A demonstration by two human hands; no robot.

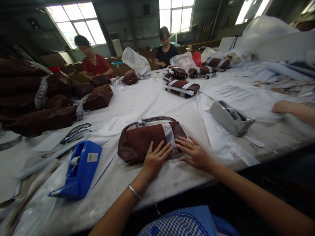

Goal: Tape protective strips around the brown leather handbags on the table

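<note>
A brown handbag lies on its side on the white-covered table in front of me, its strap arched along the far edge. A band of translucent white wrap goes round the bag right of its middle. My left hand rests on the near face with fingers spread, fingertips reaching the wrap. At the bag's right end my right hand lies with fingers outstretched, touching the bag and the wrap. Neither hand grips anything.
A blue tape dispenser stands at left, a grey one at right. Brown bags are piled far left; wrapped bags lie farther back. Two people work across the table. Another person's arm reaches in from the right.
</note>
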